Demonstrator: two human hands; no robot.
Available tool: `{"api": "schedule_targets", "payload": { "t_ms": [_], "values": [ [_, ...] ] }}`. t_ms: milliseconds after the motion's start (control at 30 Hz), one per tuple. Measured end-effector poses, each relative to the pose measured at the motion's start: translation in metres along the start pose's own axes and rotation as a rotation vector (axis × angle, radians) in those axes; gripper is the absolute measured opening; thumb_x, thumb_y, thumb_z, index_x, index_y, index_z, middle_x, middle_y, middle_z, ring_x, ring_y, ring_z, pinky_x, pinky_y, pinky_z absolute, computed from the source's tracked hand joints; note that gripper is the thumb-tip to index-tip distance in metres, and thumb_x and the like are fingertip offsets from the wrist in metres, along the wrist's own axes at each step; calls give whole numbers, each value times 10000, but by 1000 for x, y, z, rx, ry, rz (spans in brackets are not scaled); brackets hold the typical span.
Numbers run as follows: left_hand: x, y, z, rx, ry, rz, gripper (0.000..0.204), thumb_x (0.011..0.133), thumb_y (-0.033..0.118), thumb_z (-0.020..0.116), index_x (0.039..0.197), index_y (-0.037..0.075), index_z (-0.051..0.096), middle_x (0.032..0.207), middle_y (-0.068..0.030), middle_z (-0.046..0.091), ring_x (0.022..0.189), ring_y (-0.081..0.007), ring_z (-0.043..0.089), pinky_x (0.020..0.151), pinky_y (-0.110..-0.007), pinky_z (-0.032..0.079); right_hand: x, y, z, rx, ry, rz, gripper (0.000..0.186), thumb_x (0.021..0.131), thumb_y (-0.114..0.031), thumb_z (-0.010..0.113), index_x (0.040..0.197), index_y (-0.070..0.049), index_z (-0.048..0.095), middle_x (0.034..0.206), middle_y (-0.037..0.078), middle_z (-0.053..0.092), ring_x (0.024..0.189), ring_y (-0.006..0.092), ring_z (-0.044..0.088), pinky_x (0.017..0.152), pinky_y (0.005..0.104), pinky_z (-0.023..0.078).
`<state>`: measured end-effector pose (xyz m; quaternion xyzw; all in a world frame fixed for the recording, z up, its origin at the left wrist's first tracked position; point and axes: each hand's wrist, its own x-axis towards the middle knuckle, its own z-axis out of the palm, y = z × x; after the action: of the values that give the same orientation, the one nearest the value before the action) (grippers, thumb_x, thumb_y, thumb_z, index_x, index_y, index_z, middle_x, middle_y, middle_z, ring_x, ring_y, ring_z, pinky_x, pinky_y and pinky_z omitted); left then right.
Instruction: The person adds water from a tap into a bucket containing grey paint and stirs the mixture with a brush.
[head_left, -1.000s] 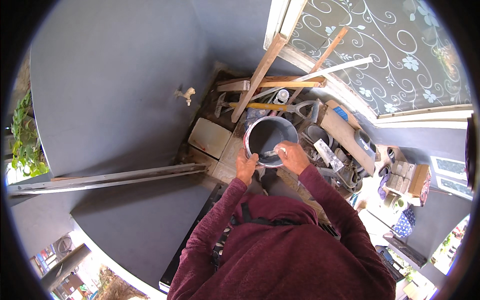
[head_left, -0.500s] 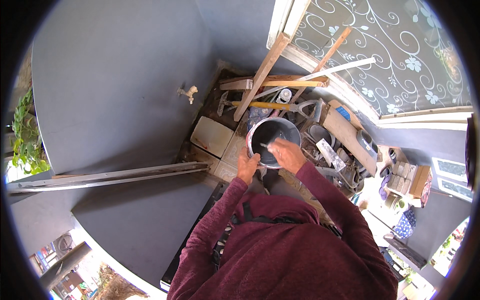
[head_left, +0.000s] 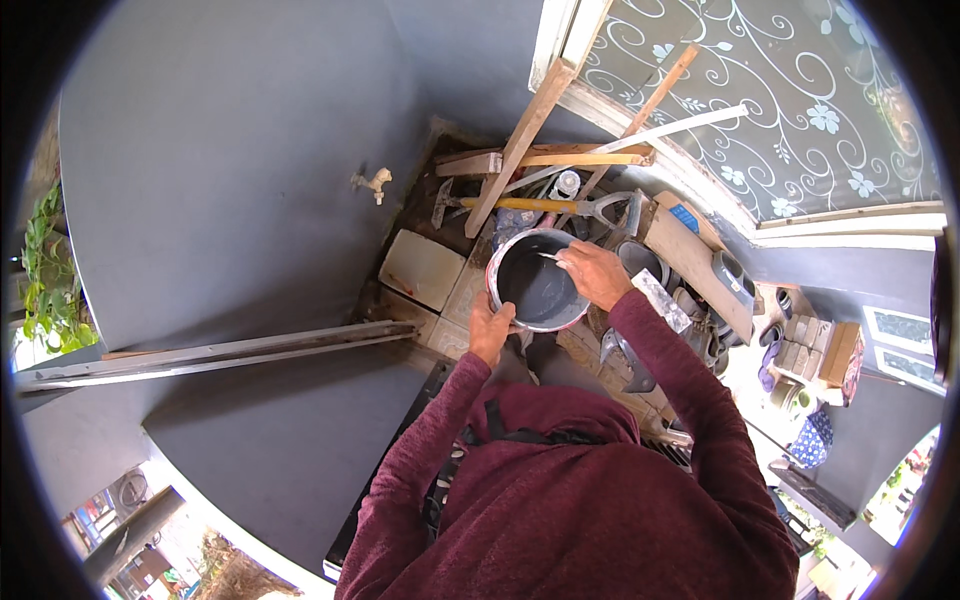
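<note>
In front of my body is a round bucket (head_left: pixel 507 246) with a pale rim and dark grey liquid (head_left: pixel 545 297), which looks like paint, inside. My left hand (head_left: pixel 490 330) is closed on its near left rim, thumb over the edge. Over the right side of the opening, my right hand (head_left: pixel 597 274) pinches a thin, light-coloured stick (head_left: pixel 548 256). The stick points left across the inside of the bucket. Its far end shows above the liquid, while the part inside my fingers is hidden.
A tap (head_left: pixel 376 184) juts from the grey wall at left. Beyond the bucket lie a yellow-handled tool (head_left: pixel 540 206) and leaning wooden strips (head_left: pixel 522 150). Right of it are a plank (head_left: pixel 700 262) and cluttered containers. A pale square slab (head_left: pixel 421 270) lies at left; long rails (head_left: pixel 230 355) extend leftward.
My right hand has moved up and right, from over the middle of the bucket toward its far right rim. The bucket has shifted slightly and tilted, showing more liquid. My left hand keeps its hold.
</note>
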<state>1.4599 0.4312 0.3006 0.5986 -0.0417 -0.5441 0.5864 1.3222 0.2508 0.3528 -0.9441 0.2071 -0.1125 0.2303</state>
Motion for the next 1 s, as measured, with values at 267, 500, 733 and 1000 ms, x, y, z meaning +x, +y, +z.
{"api": "schedule_targets", "payload": {
  "t_ms": [267,500,733,1000],
  "values": [
    [0,-6,6,-1,43,92,285,821,-9,548,1086,-47,448,1005,-116,530,818,-196,605,613,-349,600,-38,-3,4,148,57,428,157,843,-118,589,891,12,662,823,214,641,776,359,629,708,397,494],
    [3,-12,6,24,33,83,285,825,-11,546,1092,-32,446,1021,-107,537,828,-196,614,600,-343,599,-55,-2,3,1014,185,1043,199,888,-158,602,926,35,634,673,54,601,502,77,517,397,227,376],
    [-2,-7,4,-68,34,51,297,829,6,556,1100,-29,440,1019,-127,544,824,-213,623,606,-360,600,-57,-42,-102,848,290,877,206,914,-162,592,998,18,649,681,25,586,512,35,477,404,185,341],
    [-2,-7,3,-75,58,24,313,828,23,565,1108,-49,445,1020,-154,569,821,-238,639,608,-376,602,-56,-86,-159,614,245,736,153,929,-86,559,1015,-11,660,764,27,587,597,35,498,462,179,346]
  ]
}}
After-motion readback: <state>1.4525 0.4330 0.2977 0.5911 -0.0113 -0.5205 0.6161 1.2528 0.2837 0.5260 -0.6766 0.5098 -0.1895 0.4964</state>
